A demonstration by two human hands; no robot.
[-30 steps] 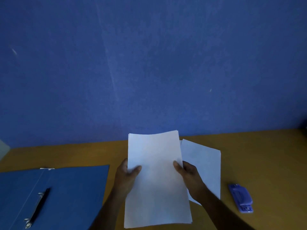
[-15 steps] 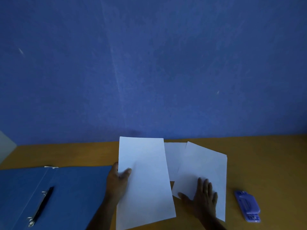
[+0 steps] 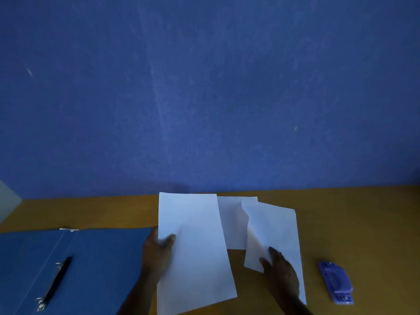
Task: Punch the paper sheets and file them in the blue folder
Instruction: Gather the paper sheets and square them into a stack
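Against the blue wall (image 3: 204, 87), bare worktop (image 3: 363, 223) lies open around the hole punch (image 3: 336, 283). Our left hand (image 3: 156, 251) grips one paper sheet (image 3: 193, 246) beside the open blue folder (image 3: 95, 269); our right hand (image 3: 280, 271) pinches another sheet (image 3: 275, 230), lifting its left edge.

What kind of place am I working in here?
Probably an office or study desk: a wooden table against a blue wall, with an open blue folder and a hole punch.
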